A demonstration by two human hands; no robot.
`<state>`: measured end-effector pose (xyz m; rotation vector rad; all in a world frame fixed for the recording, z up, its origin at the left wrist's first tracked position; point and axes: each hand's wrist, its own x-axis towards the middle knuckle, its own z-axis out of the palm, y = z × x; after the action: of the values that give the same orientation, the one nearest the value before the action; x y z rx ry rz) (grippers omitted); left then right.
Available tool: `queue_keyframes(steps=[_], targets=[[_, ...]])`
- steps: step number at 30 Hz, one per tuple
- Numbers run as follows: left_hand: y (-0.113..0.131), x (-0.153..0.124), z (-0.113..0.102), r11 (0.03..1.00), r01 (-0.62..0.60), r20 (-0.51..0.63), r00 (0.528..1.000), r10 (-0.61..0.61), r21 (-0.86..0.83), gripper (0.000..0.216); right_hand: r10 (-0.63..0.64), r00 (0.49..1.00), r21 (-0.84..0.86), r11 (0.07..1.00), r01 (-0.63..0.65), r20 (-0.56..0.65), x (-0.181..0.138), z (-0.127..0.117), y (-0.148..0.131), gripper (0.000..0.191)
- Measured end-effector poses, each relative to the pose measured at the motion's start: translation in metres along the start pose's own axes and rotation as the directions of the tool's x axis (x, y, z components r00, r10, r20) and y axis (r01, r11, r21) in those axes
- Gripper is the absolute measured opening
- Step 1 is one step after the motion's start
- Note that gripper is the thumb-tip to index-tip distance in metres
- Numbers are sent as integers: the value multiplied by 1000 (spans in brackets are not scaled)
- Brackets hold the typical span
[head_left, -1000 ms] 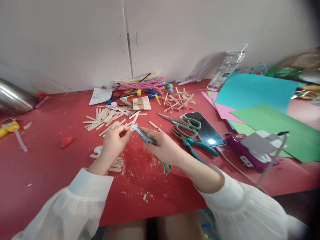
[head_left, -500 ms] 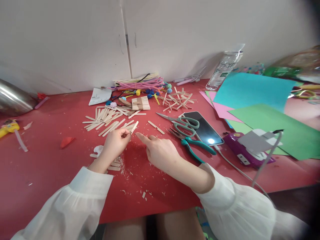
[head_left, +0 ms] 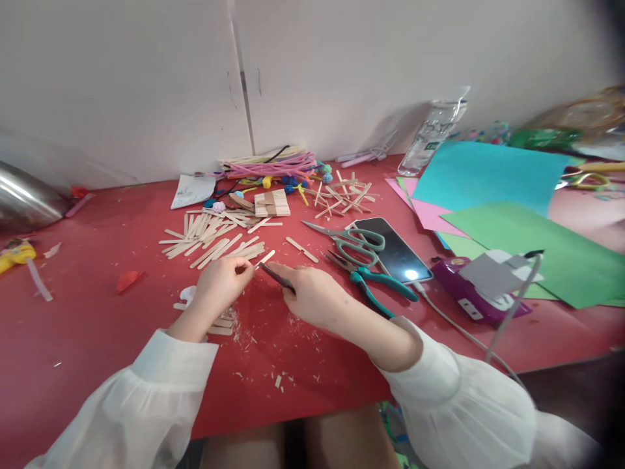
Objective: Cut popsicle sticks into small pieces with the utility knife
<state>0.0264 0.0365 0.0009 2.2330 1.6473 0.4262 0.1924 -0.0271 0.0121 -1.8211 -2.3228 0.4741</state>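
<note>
Pinched in my left hand [head_left: 221, 284] is a craft stick [head_left: 266, 258], its pale end pointing up and to the right past the fingertips. My right hand [head_left: 316, 294] is closed around a slim dark tool [head_left: 277, 276]. The tool's tip lies against or very near the stick; its exact kind is too small to make out. Just beyond the hands rests a notched craft stick [head_left: 301, 249]. Loose craft sticks [head_left: 202, 229] lie in a pile behind my left hand, and wood shavings [head_left: 244, 333] are scattered below both hands.
Right of my right hand lie scissors [head_left: 359, 244], teal-handled pliers [head_left: 383, 285] and a phone [head_left: 398, 254] with a cable. A purple power strip [head_left: 456, 286] and coloured paper [head_left: 532, 241] are farther right. Pipe cleaners [head_left: 268, 166] and a water bottle [head_left: 430, 140] stand along the wall.
The slim dark tool now shows in my right hand, angled toward the stick. The stick in my left hand has tilted lower to the right. The view has shifted slightly.
</note>
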Motion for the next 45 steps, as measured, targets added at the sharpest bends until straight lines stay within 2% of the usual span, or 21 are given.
queue_keyframes(steps=[6, 14, 30, 45], targets=[[-7, 4, 7, 995, 28, 40, 999, -24, -93, 19, -2, 1000, -10, 1000, 2, 5, -1, -1, -1, 57], [-7, 5, 7, 999, -8, 42, 999, 10, -54, 18, -9, 1000, -58, 998, 8, -7, -4, -1, -4, 59], [-9, 5, 8, 995, -76, 45, 996, 79, -59, 14, 6, 1000, -42, 999, -6, 7, -3, 0, -7, 55], [-10, 7, 10, 999, -45, 28, 999, 45, -14, 11, 5, 1000, -83, 997, -4, 4, -4, 1, -9, 54]])
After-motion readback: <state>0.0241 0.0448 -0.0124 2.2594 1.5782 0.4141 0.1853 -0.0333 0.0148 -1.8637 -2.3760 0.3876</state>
